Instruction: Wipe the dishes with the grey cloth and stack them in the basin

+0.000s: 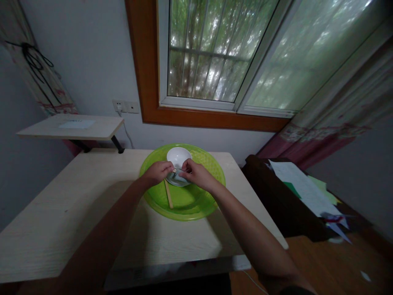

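Observation:
A round bright-green tray lies on the pale table. In its far part stands a white bowl, with a pale dish just in front of it. My left hand is closed in a pinch at the left of the dish; a small light piece shows at its fingertips, too small to name. My right hand has thumb and fingers bent together over the dish's right side, and what they hold, if anything, is hidden. A flat wooden stick rests on the tray below my left hand.
A small raised shelf with a paper on it stands at the table's back left. Behind the table are a wall socket and a wood-framed window. Papers lie on dark furniture at the right.

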Demonstrator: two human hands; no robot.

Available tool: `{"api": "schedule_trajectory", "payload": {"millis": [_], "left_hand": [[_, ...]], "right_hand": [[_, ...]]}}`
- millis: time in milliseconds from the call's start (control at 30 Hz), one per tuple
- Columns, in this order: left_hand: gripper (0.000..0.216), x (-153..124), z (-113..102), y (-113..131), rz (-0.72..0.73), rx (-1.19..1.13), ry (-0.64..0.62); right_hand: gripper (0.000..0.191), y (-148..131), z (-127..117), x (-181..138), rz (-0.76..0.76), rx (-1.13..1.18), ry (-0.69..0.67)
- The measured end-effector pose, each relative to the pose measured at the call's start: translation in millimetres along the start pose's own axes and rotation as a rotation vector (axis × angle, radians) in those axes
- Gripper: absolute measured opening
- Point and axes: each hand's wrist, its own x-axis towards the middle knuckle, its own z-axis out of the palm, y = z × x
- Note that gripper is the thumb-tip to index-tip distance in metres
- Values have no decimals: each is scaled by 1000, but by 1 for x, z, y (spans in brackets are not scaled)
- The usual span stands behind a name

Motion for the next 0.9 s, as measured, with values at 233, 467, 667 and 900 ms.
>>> {"api": "schedule_trajectory", "payload": {"millis": [233,467,667,900], "left_hand": [[29,-3,1,1,57,66,-2],[30,-2,-6,-7,15,114,39],[28,-8,-29,-15,-48,93,87],[27,-8,-28,-14,-83,111,75]], "right_hand": [[16,-4,4,3,-9,-27,-80],[20,5,-11,-4,113,-39,-123],[27,24,-33,-18,180,-60,-145],[24,34,-36,-17,175,-109,-149]]}}
